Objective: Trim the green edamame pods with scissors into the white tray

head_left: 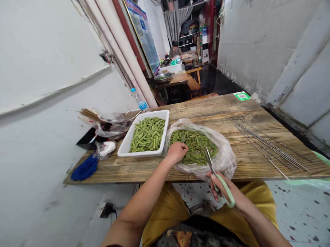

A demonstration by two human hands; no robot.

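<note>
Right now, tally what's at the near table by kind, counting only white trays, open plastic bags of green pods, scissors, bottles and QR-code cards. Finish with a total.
White tray: 1
Open plastic bag of green pods: 1
Scissors: 1 pair
Bottle: 1
QR-code card: 1
Total: 5

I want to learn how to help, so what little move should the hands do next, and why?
Perhaps the left hand should bring one green pod from the pile to the scissors. It is already at the pile in the plastic bag, and the right hand holds the scissors close by. I can't tell whether the left fingers already hold one.
</note>
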